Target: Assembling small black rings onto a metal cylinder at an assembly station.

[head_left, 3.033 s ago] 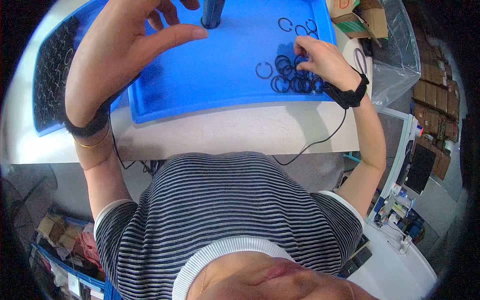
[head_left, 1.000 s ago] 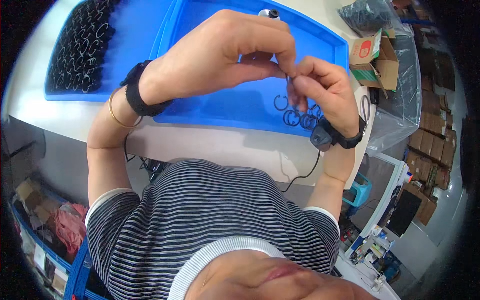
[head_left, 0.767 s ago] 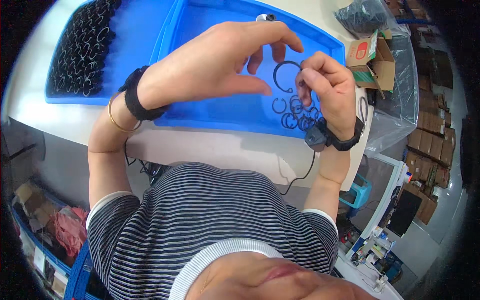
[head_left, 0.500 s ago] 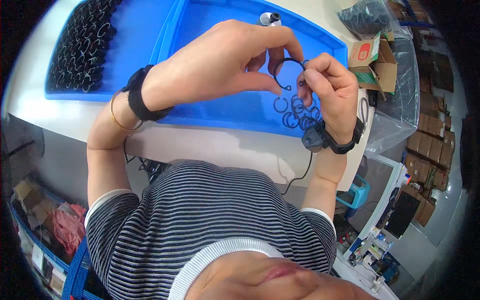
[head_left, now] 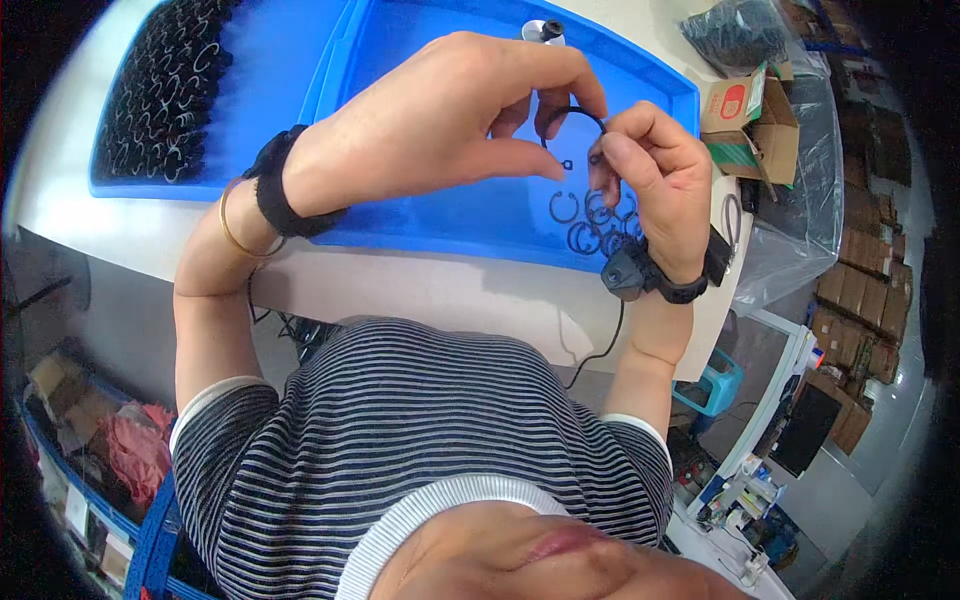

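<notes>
A black circlip (head_left: 577, 110), an open ring with small holed ends, is held up between my two hands over the right blue tray (head_left: 430, 240). My left hand (head_left: 440, 115) is closed on its left side, with bent fingers behind and the thumb near the lower end. At its right side my right hand (head_left: 665, 185) pinches it between thumb and fingers. Part of the ring is hidden by the fingertips. Below it, several loose circlips (head_left: 582, 238) lie in the tray beside my right wrist, some overlapping.
Packed rows of black circlips (head_left: 165, 95) fill the left part of another blue tray (head_left: 290, 90). A white and black cylindrical object (head_left: 545, 31) is at the right tray's far side. An open carton (head_left: 765, 135) and a plastic-wrapped dark bundle (head_left: 735, 40) are at right. A cable (head_left: 597, 352) hangs over the table edge.
The circlip has tilted and turned between my fingers, so its arc now looks flatter. My right hand has shifted slightly up and left; my left hand stays nearly in place.
</notes>
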`<state>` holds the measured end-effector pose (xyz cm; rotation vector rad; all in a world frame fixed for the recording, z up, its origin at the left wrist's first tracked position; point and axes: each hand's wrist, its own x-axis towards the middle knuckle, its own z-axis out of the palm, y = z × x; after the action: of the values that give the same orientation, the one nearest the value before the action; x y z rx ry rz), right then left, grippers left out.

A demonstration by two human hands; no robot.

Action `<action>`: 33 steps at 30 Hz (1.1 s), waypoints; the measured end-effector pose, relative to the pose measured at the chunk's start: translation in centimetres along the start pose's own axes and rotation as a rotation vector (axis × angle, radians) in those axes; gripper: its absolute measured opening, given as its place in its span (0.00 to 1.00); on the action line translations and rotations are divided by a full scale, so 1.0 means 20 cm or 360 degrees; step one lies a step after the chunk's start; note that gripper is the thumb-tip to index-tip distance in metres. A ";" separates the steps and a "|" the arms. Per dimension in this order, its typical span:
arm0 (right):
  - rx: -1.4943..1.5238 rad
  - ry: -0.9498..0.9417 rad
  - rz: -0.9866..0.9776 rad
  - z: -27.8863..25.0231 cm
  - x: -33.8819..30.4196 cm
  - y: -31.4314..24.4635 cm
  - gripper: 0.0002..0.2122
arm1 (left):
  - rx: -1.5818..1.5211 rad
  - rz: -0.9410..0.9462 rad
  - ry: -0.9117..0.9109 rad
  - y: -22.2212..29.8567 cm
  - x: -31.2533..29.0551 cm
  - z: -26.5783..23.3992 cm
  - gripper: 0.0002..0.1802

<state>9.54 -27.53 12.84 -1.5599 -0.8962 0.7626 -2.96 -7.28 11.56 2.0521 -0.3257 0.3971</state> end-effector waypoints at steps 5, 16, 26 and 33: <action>0.0039 -0.0031 0.0002 -0.01 0.00 0.02 0.07 | 0.0133 0.0023 0.0018 0.01 0.00 0.00 0.24; -0.0052 0.0207 -0.0246 -0.16 -0.08 -0.07 0.06 | 0.0483 -0.0303 -0.0010 0.11 0.13 -0.26 0.22; -0.0058 0.0182 -0.0230 -0.17 -0.12 -0.10 0.05 | 0.0503 -0.0144 -0.0182 -0.04 0.26 -0.23 0.20; -0.0062 0.0142 -0.0259 -0.18 -0.12 -0.10 0.06 | 0.0351 -0.0202 -0.0332 -0.13 0.28 -0.23 0.22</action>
<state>11.17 -31.25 15.44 -1.5219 -0.9641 0.5585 2.42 -2.38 13.87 2.3230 -0.2846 0.1459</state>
